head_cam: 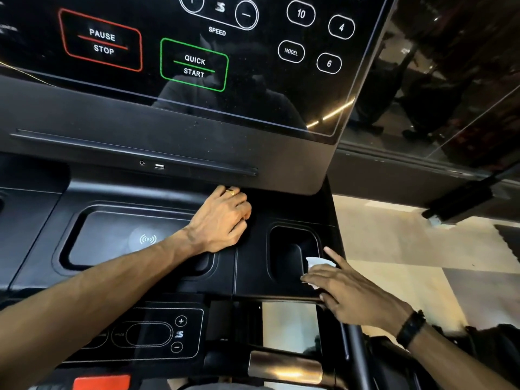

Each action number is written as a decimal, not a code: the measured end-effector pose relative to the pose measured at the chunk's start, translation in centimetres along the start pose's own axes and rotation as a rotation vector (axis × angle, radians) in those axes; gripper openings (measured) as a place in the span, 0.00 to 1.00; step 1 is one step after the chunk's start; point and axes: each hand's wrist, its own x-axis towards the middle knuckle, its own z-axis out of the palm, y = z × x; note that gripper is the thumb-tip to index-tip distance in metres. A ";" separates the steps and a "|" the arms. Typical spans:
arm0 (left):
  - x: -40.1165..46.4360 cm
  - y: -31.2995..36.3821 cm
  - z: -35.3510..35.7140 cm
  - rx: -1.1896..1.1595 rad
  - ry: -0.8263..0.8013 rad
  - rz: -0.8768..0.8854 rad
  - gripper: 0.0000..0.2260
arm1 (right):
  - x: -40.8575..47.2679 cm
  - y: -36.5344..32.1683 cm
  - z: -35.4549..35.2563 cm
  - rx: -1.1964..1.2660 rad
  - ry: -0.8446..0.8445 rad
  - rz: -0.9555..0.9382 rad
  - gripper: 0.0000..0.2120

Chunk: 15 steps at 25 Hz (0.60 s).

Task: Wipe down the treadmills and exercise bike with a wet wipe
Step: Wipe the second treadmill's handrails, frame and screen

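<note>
I face a black treadmill console with a glossy touch panel above a tray shelf. My right hand lies flat with straight fingers on a white wet wipe, pressing it on the right rim of a cup holder recess. My left hand, with a gold ring on one finger, rests on the shelf between the phone tray and the cup holder. Its fingers are curled under the console's lower edge and hold nothing that I can see.
The panel shows PAUSE/STOP, QUICK START and speed buttons. A lower control strip, a metal handlebar sensor and a red part sit near me. A glass wall and pale floor lie right.
</note>
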 end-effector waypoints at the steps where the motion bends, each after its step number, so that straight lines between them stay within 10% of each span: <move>1: 0.0 0.0 0.0 -0.003 0.003 -0.002 0.10 | 0.2 0.1 -0.3 0.013 0.012 -0.002 0.28; 8: -0.1 0.0 -0.1 0.002 0.011 -0.017 0.09 | 5.9 -4.8 -0.2 0.453 0.257 0.474 0.09; 15: -0.1 0.1 0.1 -0.011 0.014 -0.019 0.09 | 10.1 -9.0 -1.5 1.858 0.549 0.769 0.16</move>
